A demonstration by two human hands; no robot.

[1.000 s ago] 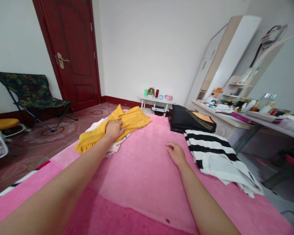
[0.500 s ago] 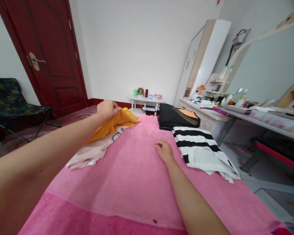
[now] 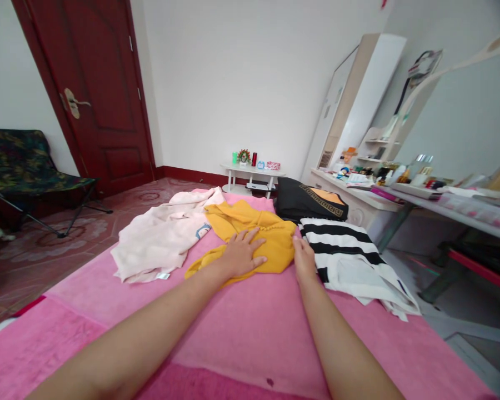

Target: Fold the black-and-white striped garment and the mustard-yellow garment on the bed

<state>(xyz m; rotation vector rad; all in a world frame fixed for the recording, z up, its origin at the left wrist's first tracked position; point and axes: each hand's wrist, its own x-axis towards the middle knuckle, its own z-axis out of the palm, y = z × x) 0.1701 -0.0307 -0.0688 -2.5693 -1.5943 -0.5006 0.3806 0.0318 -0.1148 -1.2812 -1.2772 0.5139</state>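
Left hand point(image 3: 244, 253) was lying flat on the yellow top point(image 3: 275, 244), palm down, fingers spread wide, not gripping anything. From where I stood it looked like plain pressing. An open palm like that pins soft cloth to the bed point(image 3: 241, 328) and stops it bunching, which a pinch wouldn't do. Right hand point(image 3: 304, 258) sat at the top's right edge, fingertips touching the fabric just where it met the striped shirt point(image 3: 350, 253). Couldn't tell if those fingers had a bit of hem pinched or were only resting on it, the angle hid that.

The yellow top lay rumpled in the middle of the bed, well up from the near edge, with one bit trailing off to the left under the forearm. My guess is it sat in the middle because that was the one bare stretch of pink cover within reach of both hands.

Everything else was parked round the sides. Cream top point(image 3: 166, 239) lay loose and creased on the left, touching the yellow one near its far corner. Striped shirt looked roughly folded on the right, hanging a little over the bed's side, and a black top point(image 3: 312, 203) sat folded just behind it. Neat ones on one side, loose one on the other, so they looked kept apart on purpose.

Further back were a side table point(image 3: 252, 169) against the wall, a red door point(image 3: 100, 94), a chair point(image 3: 25, 161) and a cluttered tabletop point(image 3: 400, 191) on the right, none of it near the hands.
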